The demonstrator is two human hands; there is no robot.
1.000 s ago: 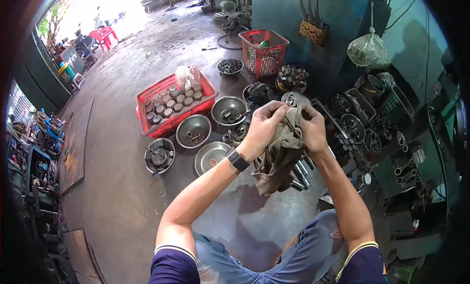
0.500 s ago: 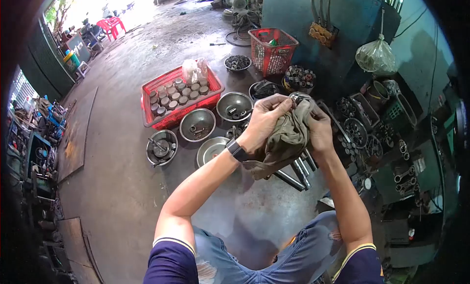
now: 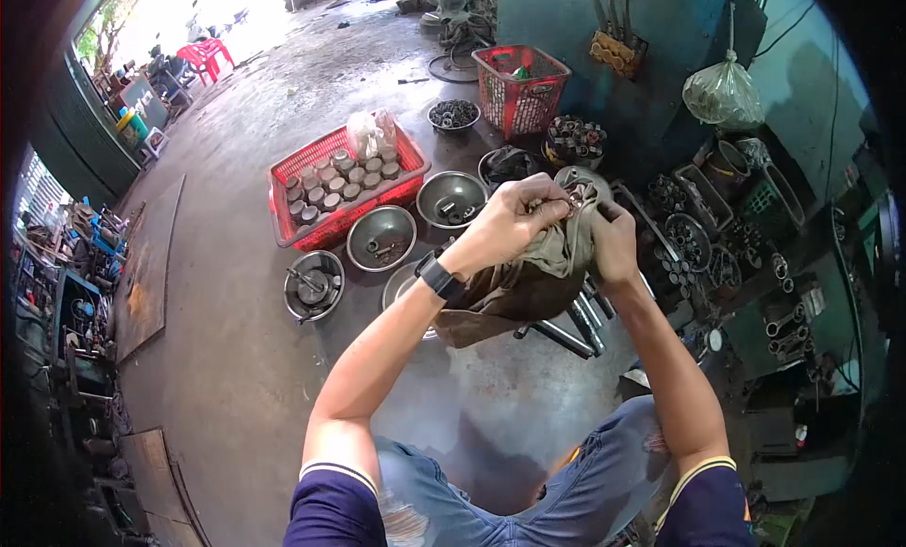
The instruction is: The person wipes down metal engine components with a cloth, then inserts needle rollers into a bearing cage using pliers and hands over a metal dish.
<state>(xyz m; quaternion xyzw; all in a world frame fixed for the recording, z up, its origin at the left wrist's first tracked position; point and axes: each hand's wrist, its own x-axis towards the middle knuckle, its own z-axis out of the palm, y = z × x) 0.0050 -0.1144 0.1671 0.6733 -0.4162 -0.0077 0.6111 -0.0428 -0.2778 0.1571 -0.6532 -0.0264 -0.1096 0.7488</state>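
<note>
Head view: both my hands are closed on a brown-green cloth (image 3: 557, 256); left hand (image 3: 514, 217) pinches its top by a small metal part (image 3: 575, 201), right hand (image 3: 615, 250) grips the far side. Part mostly covered, can't tell what. Loose end has swung out left since a moment ago, under my watch (image 3: 440, 277); the bundle looks less gathered, top grip probably unaffected. Metal rods (image 3: 587, 328) below hands, steel bowls (image 3: 381, 234) and red basket (image 3: 326, 234) left.
</note>
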